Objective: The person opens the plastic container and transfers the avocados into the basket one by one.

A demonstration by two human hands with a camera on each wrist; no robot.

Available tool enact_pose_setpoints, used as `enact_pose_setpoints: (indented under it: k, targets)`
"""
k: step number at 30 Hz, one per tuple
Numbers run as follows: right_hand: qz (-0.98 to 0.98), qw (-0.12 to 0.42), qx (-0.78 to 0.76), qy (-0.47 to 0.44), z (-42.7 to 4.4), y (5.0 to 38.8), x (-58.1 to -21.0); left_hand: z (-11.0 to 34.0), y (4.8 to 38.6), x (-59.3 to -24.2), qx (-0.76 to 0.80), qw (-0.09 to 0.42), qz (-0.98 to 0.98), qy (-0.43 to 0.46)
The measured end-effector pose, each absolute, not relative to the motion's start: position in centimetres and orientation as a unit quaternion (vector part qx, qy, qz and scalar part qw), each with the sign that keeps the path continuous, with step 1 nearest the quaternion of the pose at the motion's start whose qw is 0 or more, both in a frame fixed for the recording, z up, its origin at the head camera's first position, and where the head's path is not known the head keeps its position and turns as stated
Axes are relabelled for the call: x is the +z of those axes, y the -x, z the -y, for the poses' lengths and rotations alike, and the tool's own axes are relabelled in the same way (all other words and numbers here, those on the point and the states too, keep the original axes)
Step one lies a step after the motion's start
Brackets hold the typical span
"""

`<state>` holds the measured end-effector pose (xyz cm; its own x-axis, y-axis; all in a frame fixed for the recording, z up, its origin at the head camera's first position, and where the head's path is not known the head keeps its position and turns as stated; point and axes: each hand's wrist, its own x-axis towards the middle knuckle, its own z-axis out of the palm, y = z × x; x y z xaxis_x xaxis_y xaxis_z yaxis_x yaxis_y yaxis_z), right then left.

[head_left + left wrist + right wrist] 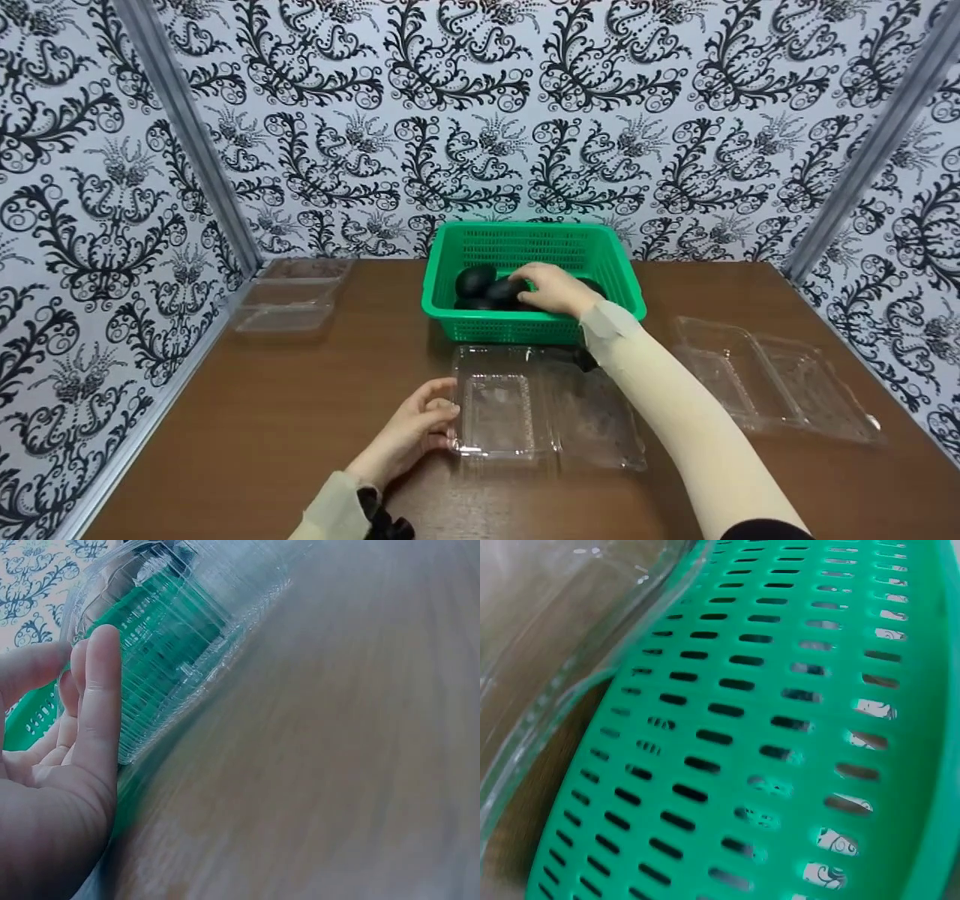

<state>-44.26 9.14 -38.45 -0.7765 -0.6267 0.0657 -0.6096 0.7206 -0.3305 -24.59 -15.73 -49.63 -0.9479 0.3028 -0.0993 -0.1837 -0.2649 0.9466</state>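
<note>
An opened clear plastic clamshell container (499, 412) lies on the table in the head view, its lid (596, 416) spread to the right. My left hand (420, 424) holds the container's left rim between thumb and fingers. In the left wrist view, that hand (75, 727) is beside the same clear wall. Inside a green plastic basket (510, 330) are several black egg-shaped objects (475, 282). My right hand (555, 287) reaches over the basket's front rim and grips one black egg-shaped object (507, 289). The right wrist view shows only the basket's slotted wall (727, 712) and some clear plastic; the fingers are hidden there.
Another opened clear container (772, 382) lies on the right of the brown table (315, 420). More clear containers (289, 300) sit at the back left. Patterned walls (465, 112) enclose the table behind and at both sides.
</note>
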Motion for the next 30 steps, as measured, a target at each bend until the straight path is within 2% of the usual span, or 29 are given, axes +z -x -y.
enact_pose_setpoints:
  k: [12,30]
  targets:
    - [-0.912,-0.007,-0.190,0.364,-12.5,42.5,-36.4,16.3,25.5,-49.1,0.791,0.145,-0.592,-0.053]
    - [-0.898,-0.058,-0.207,0.385,-18.4,41.1,-36.1,17.3,25.9,-49.6,0.783,0.134,-0.607,-0.019]
